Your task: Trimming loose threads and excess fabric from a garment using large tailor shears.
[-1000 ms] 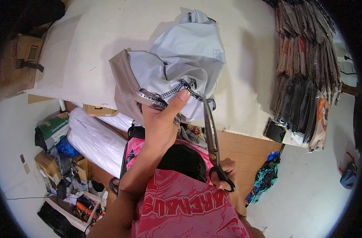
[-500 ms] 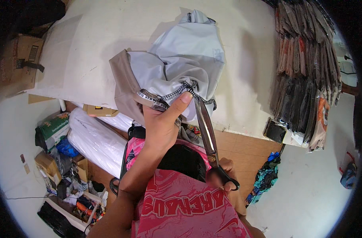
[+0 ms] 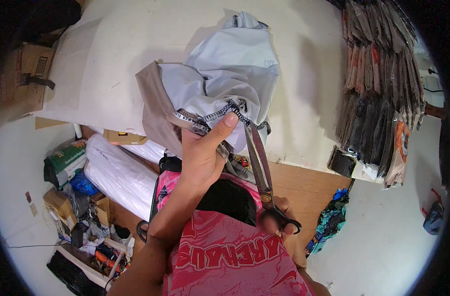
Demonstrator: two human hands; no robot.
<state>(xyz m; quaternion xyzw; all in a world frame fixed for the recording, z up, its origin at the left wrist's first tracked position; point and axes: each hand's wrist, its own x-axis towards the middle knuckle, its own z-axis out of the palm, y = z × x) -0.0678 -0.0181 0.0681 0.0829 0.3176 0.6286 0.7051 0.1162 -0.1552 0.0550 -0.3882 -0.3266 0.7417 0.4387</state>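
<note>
A pale grey-white garment [image 3: 230, 64] with a taupe panel [image 3: 156, 98] lies bunched at the near edge of the white table. My left hand [image 3: 203, 153] grips it by a seam with dark zigzag stitching [image 3: 217, 116], thumb on top and fingers hidden beneath. In my right hand [image 3: 281, 217] are large scissors [image 3: 262, 167] with black handles, pointing away from me. Their blades are slightly parted, and the tips touch the seam just right of my left thumb. Whether cloth lies between the blades cannot be made out.
Stacks of plastic-wrapped folded clothes [image 3: 378, 89] stand at the table's right side. A cardboard box [image 3: 35, 79] is at the far left. Below left lie white wrapped rolls [image 3: 119, 167] and a cluttered bin [image 3: 104, 256]. A blue-black cloth heap [image 3: 328, 219] rests on the floor at right.
The scissor blades have parted a little, and the scissors have shifted slightly to the right. My left hand keeps its hold on the garment, almost unmoved.
</note>
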